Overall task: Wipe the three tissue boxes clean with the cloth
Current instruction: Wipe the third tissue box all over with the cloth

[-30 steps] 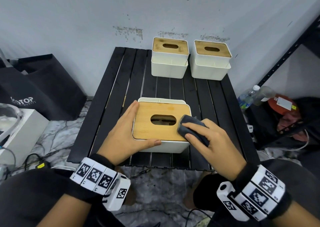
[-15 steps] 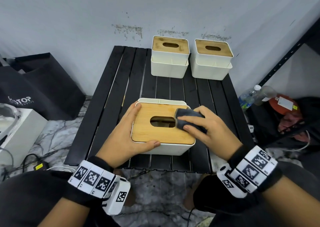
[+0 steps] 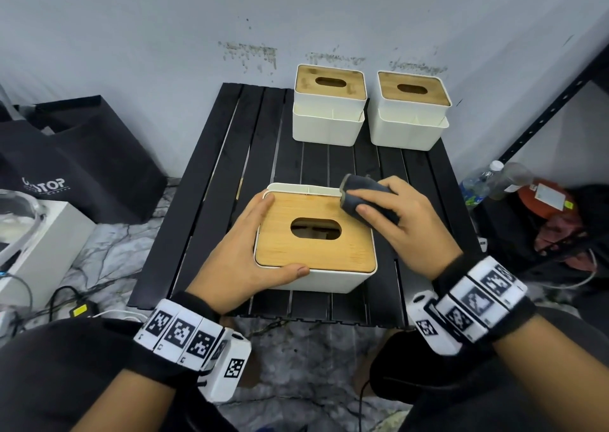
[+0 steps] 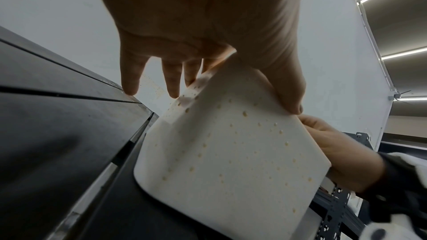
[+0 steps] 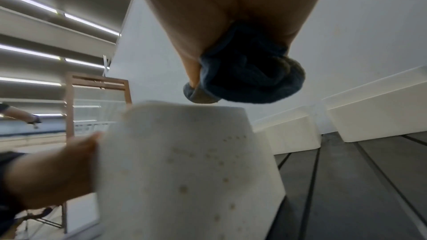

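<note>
A white tissue box [image 3: 316, 281] with a bamboo lid [image 3: 313, 248] stands at the near middle of the black slatted table [image 3: 211, 197]. My left hand [image 3: 245, 250] holds its left side, thumb along the front edge and fingers on the far left corner; the left wrist view shows the speckled white wall of the box [image 4: 231, 152]. My right hand [image 3: 395, 220] grips a bunched dark blue cloth [image 3: 359, 194] and presses it on the lid's far right corner. The right wrist view shows the cloth [image 5: 249, 79] above the box [image 5: 184, 171]. Two more tissue boxes [image 3: 329, 105] [image 3: 412, 110] stand at the table's back.
A black bag [image 3: 75, 164] and a white case [image 3: 36, 240] sit on the floor at the left, with cables [image 3: 66, 299] beside them. A black metal rack [image 3: 560, 95], plastic bottles [image 3: 494, 181] and clutter are at the right. The wall stands directly behind the table.
My right hand has slid the cloth from the lid's near right edge up to its far right corner. The left hand has kept its hold on the box.
</note>
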